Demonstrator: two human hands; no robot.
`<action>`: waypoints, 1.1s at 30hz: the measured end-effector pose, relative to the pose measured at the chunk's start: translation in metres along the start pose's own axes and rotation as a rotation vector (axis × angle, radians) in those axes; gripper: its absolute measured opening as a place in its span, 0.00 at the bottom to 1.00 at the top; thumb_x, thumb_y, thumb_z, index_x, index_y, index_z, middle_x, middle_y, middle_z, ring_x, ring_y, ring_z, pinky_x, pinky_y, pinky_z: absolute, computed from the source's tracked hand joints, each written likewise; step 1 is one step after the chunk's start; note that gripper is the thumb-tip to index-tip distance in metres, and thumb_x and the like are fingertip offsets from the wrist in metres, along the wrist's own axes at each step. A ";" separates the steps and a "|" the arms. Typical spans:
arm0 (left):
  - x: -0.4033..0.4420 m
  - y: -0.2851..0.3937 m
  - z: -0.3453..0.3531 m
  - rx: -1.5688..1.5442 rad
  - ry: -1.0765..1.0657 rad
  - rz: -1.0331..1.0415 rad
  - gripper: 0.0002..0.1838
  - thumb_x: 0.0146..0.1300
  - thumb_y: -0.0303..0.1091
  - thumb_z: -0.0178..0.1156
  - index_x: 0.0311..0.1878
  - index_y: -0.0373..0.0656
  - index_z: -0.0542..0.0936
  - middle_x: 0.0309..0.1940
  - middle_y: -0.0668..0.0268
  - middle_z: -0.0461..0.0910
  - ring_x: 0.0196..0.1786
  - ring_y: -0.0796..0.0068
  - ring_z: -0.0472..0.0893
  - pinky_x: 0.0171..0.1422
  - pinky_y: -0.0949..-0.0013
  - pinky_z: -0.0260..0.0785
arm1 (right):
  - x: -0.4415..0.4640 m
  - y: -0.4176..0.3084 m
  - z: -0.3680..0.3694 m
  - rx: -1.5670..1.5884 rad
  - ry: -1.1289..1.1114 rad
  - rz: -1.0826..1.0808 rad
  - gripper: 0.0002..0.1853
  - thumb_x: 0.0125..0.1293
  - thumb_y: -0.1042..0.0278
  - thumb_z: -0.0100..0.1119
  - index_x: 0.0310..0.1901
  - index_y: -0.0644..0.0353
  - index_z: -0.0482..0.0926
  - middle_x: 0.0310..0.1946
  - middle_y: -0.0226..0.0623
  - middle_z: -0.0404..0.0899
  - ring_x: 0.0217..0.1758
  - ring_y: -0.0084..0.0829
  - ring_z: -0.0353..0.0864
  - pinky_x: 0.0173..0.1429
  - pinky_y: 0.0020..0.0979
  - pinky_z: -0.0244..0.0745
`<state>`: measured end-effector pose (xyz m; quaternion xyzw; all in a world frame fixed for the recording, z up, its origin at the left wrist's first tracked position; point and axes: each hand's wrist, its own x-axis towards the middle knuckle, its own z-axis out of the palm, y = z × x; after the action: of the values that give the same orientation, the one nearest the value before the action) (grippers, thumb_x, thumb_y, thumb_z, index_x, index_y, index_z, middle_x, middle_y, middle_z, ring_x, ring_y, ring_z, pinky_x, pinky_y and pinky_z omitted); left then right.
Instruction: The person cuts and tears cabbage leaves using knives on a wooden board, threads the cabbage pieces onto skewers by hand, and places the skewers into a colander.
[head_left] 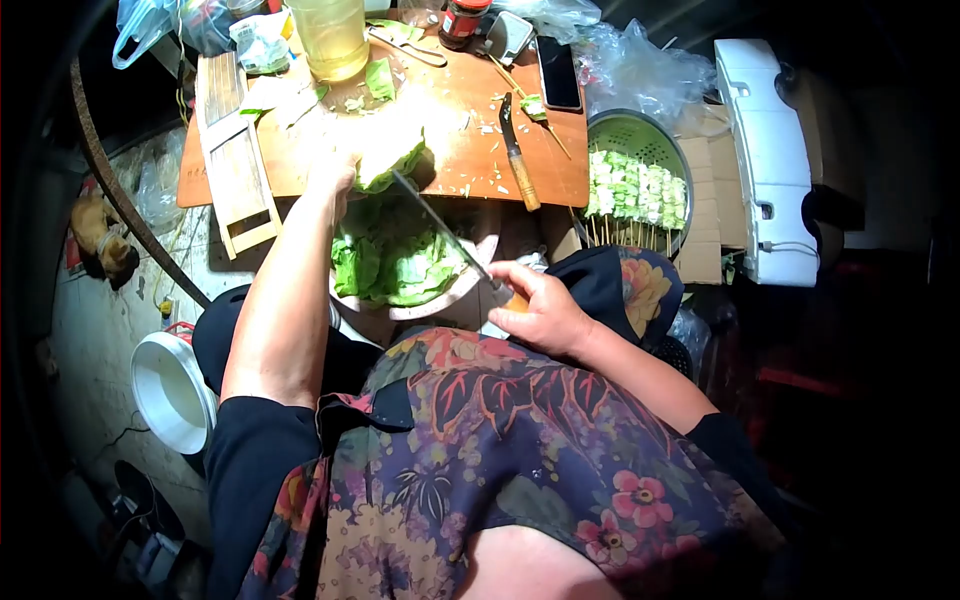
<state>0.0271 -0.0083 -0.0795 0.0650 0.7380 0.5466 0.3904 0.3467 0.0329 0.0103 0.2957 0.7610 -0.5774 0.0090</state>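
My left hand [340, 178] is closed on a green leafy vegetable [392, 168] at the table's front edge; glare washes out part of both. In my right hand [540, 310] is the wooden handle of a long-bladed knife [440, 225]. The blade slants up and left, its far end close against the leaf. Below the table edge, a pale basin [465, 305] holds loose green leaves [400, 262], under the blade. A second knife [517, 160] with a wooden handle lies on the orange table [450, 140].
Left on the table is a wooden slicer board [240, 170]. Behind stand a jug of yellowish liquid [330, 40], a red jar [463, 22] and a phone [558, 73]. Skewered vegetables [637, 195] fill a green colander [655, 145] at right. A white bucket [173, 392] stands lower left.
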 end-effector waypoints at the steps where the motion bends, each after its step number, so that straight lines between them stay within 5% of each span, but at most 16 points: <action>1: 0.004 -0.004 0.001 0.001 0.002 -0.005 0.16 0.62 0.33 0.57 0.53 0.39 0.74 0.38 0.60 0.80 0.32 0.70 0.80 0.33 0.63 0.75 | 0.005 -0.009 0.001 -0.035 0.037 -0.021 0.25 0.55 0.63 0.62 0.55 0.62 0.72 0.39 0.45 0.79 0.42 0.34 0.80 0.49 0.31 0.73; 3: 0.014 -0.013 0.000 -0.160 -0.033 0.047 0.17 0.61 0.33 0.58 0.52 0.38 0.75 0.36 0.61 0.80 0.31 0.72 0.79 0.32 0.68 0.71 | 0.023 -0.017 0.005 -0.002 0.005 -0.021 0.24 0.59 0.72 0.62 0.57 0.66 0.70 0.47 0.33 0.76 0.49 0.19 0.73 0.56 0.23 0.68; 10: 0.050 -0.035 -0.006 0.186 0.000 0.031 0.15 0.57 0.23 0.50 0.48 0.39 0.76 0.30 0.59 0.80 0.27 0.67 0.80 0.28 0.68 0.73 | 0.069 -0.023 0.016 -0.083 0.071 -0.137 0.24 0.58 0.70 0.63 0.56 0.67 0.71 0.44 0.37 0.78 0.46 0.21 0.75 0.53 0.24 0.71; 12: 0.106 -0.090 -0.010 0.593 -0.014 0.364 0.12 0.57 0.25 0.48 0.44 0.41 0.77 0.24 0.57 0.79 0.20 0.67 0.77 0.24 0.66 0.71 | 0.072 -0.022 0.016 -0.061 0.047 -0.098 0.24 0.58 0.70 0.63 0.56 0.67 0.71 0.44 0.37 0.78 0.46 0.21 0.76 0.53 0.25 0.71; 13: 0.086 -0.072 -0.008 0.593 -0.014 0.360 0.12 0.57 0.25 0.48 0.44 0.41 0.77 0.24 0.57 0.79 0.20 0.67 0.77 0.24 0.66 0.71 | 0.073 -0.022 0.017 -0.039 0.031 -0.061 0.24 0.58 0.70 0.63 0.56 0.67 0.71 0.44 0.37 0.78 0.46 0.22 0.76 0.53 0.25 0.71; 15: 0.024 -0.012 -0.002 0.063 -0.002 -0.006 0.17 0.58 0.24 0.48 0.52 0.37 0.74 0.35 0.58 0.80 0.30 0.71 0.79 0.31 0.69 0.71 | 0.074 -0.022 0.019 -0.054 0.037 -0.052 0.24 0.57 0.67 0.62 0.55 0.66 0.72 0.44 0.43 0.79 0.46 0.29 0.78 0.53 0.27 0.72; 19: 0.046 -0.022 -0.005 0.354 -0.083 0.037 0.18 0.56 0.23 0.47 0.50 0.35 0.75 0.34 0.57 0.80 0.30 0.70 0.80 0.31 0.68 0.72 | 0.070 -0.033 0.022 -0.137 0.082 -0.076 0.24 0.57 0.63 0.62 0.53 0.66 0.73 0.44 0.50 0.80 0.47 0.40 0.81 0.52 0.32 0.73; 21: 0.013 0.013 -0.003 0.304 -0.002 -0.131 0.17 0.55 0.23 0.48 0.48 0.32 0.75 0.33 0.56 0.80 0.29 0.68 0.80 0.31 0.67 0.72 | 0.069 -0.032 0.023 -0.156 0.099 -0.124 0.23 0.58 0.65 0.61 0.54 0.65 0.73 0.43 0.45 0.80 0.46 0.34 0.80 0.52 0.29 0.73; 26: 0.025 -0.004 0.000 0.212 -0.011 -0.068 0.15 0.56 0.24 0.48 0.46 0.31 0.75 0.33 0.55 0.80 0.28 0.66 0.81 0.30 0.65 0.74 | 0.072 -0.029 0.019 -0.153 0.096 -0.149 0.21 0.60 0.67 0.61 0.55 0.64 0.73 0.42 0.43 0.81 0.45 0.30 0.80 0.51 0.28 0.73; 28: 0.026 -0.007 0.000 0.057 0.014 -0.034 0.15 0.56 0.24 0.48 0.46 0.30 0.75 0.33 0.55 0.80 0.28 0.65 0.81 0.30 0.65 0.75 | 0.073 -0.034 0.019 -0.178 0.073 -0.120 0.23 0.59 0.65 0.59 0.54 0.66 0.72 0.41 0.49 0.80 0.43 0.39 0.81 0.50 0.31 0.74; 31: 0.041 -0.023 0.003 0.150 0.014 -0.097 0.15 0.57 0.25 0.48 0.46 0.31 0.75 0.33 0.55 0.80 0.28 0.64 0.81 0.30 0.63 0.75 | 0.072 -0.043 0.022 -0.152 0.052 -0.086 0.24 0.59 0.66 0.58 0.56 0.68 0.70 0.37 0.50 0.80 0.40 0.39 0.81 0.46 0.31 0.74; 33: 0.039 -0.025 0.008 -0.098 0.069 0.024 0.09 0.55 0.24 0.49 0.38 0.41 0.76 0.18 0.58 0.75 0.12 0.63 0.72 0.15 0.63 0.62 | 0.073 -0.043 0.024 -0.190 0.031 -0.049 0.23 0.60 0.67 0.58 0.57 0.65 0.70 0.36 0.47 0.80 0.39 0.37 0.82 0.46 0.32 0.74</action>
<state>0.0136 0.0079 -0.1211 0.0357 0.7224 0.5889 0.3607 0.2588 0.0376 0.0137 0.2838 0.8195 -0.4977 0.0110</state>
